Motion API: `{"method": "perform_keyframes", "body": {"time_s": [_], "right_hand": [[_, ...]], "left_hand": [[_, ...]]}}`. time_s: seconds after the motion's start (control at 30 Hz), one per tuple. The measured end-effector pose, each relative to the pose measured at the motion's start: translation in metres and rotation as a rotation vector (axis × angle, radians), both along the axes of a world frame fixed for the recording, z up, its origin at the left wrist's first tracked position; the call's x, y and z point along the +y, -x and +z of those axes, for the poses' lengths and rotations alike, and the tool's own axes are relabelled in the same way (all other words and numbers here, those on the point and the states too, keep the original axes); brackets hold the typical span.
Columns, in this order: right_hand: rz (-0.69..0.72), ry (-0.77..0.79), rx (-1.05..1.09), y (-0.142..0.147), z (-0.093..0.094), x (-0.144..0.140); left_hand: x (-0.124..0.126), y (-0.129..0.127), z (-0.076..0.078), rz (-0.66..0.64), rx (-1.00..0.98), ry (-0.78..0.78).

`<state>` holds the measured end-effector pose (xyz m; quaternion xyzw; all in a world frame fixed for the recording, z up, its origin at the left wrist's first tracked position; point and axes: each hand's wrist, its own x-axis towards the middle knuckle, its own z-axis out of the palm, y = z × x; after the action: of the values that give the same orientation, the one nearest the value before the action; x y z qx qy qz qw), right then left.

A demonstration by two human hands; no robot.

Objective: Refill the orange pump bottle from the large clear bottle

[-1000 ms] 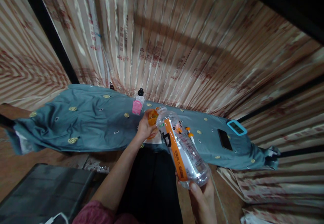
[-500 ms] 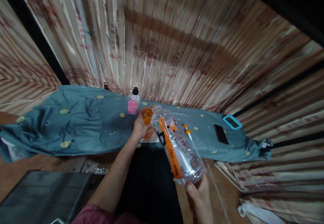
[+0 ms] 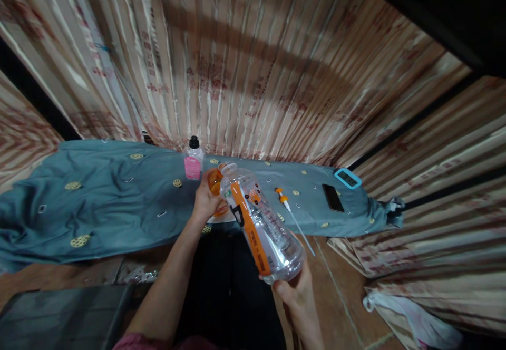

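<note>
My left hand (image 3: 205, 197) is wrapped round an orange see-through container (image 3: 215, 180), whose lower part is partly hidden. A large clear plastic bottle (image 3: 264, 229) with an orange and white label lies tilted across the middle, its open neck at the rim of the orange container. My right hand (image 3: 298, 289) grips that bottle by its base. I cannot tell whether liquid is running out. To the right of the bottle, an orange and white pump head (image 3: 283, 198) lies on the cloth, its long thin tube reaching past the front edge.
A small clear bottle (image 3: 193, 159) with a black cap and pink label stands behind my left hand. On the patterned green cloth (image 3: 130, 197) to the right lie a black phone (image 3: 332, 197) and a blue-framed digital timer (image 3: 348, 178). A dark box (image 3: 67, 316) sits lower left.
The view has shifted, so everything sits further left. Both hands keep hold of the clear bottle and orange container, neck still at the rim. More of the pump's tube shows.
</note>
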<state>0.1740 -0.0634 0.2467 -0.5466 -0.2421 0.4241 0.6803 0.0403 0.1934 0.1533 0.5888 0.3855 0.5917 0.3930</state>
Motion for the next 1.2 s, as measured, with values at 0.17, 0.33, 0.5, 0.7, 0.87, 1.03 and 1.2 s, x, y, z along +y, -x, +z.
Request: {"method": "perform_keyframes", "body": {"time_s": [0.17, 0.33, 0.5, 0.7, 0.87, 1.03, 1.2], "right_hand": [[-0.011, -0.024, -0.015, 0.002, 0.002, 0.001], [-0.035, -0.005, -0.037, 0.004, 0.006, 0.000], [-0.046, 0.032, -0.048, 0.002, 0.004, -0.002], [-0.041, 0.066, -0.089, -0.004, -0.006, -0.005], [-0.047, 0.073, -0.084, -0.007, -0.011, -0.005], [-0.025, 0.094, -0.068, -0.009, -0.013, -0.004], [-0.046, 0.083, -0.121, -0.007, -0.011, -0.005]], "left_hand": [[0.000, -0.001, 0.004, 0.002, 0.005, 0.005], [0.000, -0.003, 0.006, 0.022, 0.008, 0.022], [-0.004, -0.004, 0.010, 0.010, -0.006, 0.007], [-0.009, -0.003, 0.014, 0.001, 0.036, 0.045], [-0.010, -0.003, 0.013, 0.015, 0.065, 0.070], [-0.009, -0.004, 0.013, 0.038, 0.071, 0.071], [-0.006, -0.007, 0.009, 0.048, 0.062, 0.032]]}}
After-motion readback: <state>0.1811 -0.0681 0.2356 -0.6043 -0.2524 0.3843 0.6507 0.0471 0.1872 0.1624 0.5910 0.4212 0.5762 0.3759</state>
